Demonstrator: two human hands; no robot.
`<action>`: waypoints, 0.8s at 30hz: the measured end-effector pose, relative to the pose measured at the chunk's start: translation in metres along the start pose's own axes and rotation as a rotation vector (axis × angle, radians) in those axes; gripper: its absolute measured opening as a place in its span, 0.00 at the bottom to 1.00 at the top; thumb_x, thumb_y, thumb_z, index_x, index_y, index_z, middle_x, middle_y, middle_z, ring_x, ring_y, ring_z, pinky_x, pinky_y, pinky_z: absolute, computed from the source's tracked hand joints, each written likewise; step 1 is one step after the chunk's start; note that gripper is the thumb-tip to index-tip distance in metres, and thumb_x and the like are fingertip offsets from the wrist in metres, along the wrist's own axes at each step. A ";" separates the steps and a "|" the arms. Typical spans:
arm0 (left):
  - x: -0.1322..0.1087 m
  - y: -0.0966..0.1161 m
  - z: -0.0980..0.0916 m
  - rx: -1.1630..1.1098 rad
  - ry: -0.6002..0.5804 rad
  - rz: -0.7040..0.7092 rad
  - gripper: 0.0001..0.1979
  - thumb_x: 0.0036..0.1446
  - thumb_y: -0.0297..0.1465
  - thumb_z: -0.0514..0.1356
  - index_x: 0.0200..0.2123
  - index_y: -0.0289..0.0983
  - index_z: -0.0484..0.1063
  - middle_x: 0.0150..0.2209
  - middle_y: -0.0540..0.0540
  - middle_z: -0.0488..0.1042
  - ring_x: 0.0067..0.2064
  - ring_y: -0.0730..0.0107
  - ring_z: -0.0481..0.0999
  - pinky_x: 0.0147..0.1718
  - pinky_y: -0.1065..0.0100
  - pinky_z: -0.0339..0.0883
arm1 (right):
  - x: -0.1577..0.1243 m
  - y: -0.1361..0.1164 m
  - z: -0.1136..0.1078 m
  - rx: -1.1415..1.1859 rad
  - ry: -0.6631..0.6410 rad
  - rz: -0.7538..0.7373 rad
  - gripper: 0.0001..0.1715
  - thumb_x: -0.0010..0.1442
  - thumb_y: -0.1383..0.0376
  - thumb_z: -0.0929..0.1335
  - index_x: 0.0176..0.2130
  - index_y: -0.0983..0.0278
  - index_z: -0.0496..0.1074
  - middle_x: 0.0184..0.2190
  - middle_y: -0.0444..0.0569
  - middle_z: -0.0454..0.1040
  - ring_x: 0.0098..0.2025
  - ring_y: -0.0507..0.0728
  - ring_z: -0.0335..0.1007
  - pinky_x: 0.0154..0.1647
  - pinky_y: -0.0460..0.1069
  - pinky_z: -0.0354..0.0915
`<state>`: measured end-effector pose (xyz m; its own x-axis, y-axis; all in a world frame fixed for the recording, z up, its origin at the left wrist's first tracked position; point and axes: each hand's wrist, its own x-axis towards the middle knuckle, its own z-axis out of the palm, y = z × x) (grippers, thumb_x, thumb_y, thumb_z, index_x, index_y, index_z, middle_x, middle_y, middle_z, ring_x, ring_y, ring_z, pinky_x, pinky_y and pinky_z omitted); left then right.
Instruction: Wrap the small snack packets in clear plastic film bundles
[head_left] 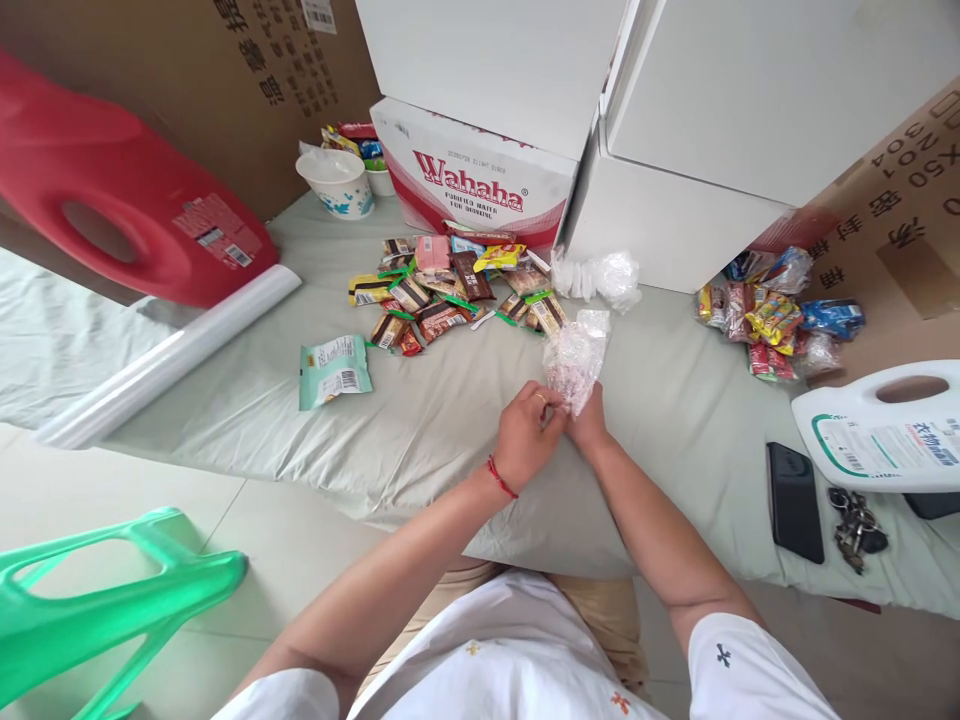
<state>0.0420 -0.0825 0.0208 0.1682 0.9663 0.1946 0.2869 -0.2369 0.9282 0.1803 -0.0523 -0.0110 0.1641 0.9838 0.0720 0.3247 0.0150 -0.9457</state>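
A crinkled clear plastic bag, bubbly in texture with a faint pink tint low down, stands up from between my hands. My left hand, with a ring and a red cord at the wrist, pinches its lower left edge. Behind the bag's lower right side, my right hand grips it, its fingers mostly hidden. Just beyond lies a heap of small wrapped snacks in brown, yellow, red and pink. More crumpled clear plastic rests to the right of the heap. A mint-green snack packet lies apart at the left.
A Wahaha carton and patterned paper cup stand at the back. A red jug and plastic roll are left. Bundled snacks, a white jug, phone and keys lie right. A green stool stands below.
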 end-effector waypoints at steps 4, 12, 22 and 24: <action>0.001 -0.011 -0.009 -0.163 0.075 -0.124 0.11 0.63 0.40 0.61 0.35 0.39 0.74 0.32 0.49 0.73 0.30 0.73 0.67 0.31 0.69 0.62 | 0.009 0.001 -0.001 -0.080 0.110 -0.080 0.08 0.55 0.60 0.67 0.28 0.60 0.68 0.23 0.41 0.67 0.28 0.53 0.58 0.32 0.49 0.59; 0.013 -0.029 -0.062 -0.319 0.394 -0.349 0.15 0.55 0.44 0.64 0.35 0.38 0.71 0.25 0.54 0.68 0.22 0.78 0.61 0.21 0.72 0.54 | 0.016 0.005 -0.001 0.054 0.130 0.020 0.16 0.62 0.49 0.68 0.36 0.59 0.69 0.22 0.38 0.65 0.25 0.51 0.59 0.27 0.46 0.58; 0.002 -0.061 -0.134 -0.303 0.564 -0.557 0.13 0.46 0.38 0.67 0.31 0.39 0.67 0.20 0.57 0.64 0.19 0.78 0.60 0.18 0.74 0.51 | 0.021 -0.007 -0.011 0.366 0.125 0.264 0.24 0.50 0.47 0.75 0.35 0.59 0.67 0.22 0.36 0.66 0.18 0.46 0.52 0.15 0.44 0.46; -0.004 -0.067 -0.141 -0.190 0.487 -0.559 0.12 0.48 0.39 0.65 0.32 0.39 0.69 0.23 0.54 0.66 0.22 0.75 0.62 0.19 0.72 0.54 | 0.018 -0.010 -0.014 0.350 0.109 0.277 0.24 0.49 0.48 0.76 0.34 0.60 0.67 0.22 0.36 0.66 0.17 0.46 0.52 0.15 0.44 0.46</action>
<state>-0.1104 -0.0564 0.0029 -0.4022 0.8826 -0.2433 0.0328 0.2794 0.9596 0.1927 -0.0375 0.0042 0.3039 0.9349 -0.1835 -0.0767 -0.1680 -0.9828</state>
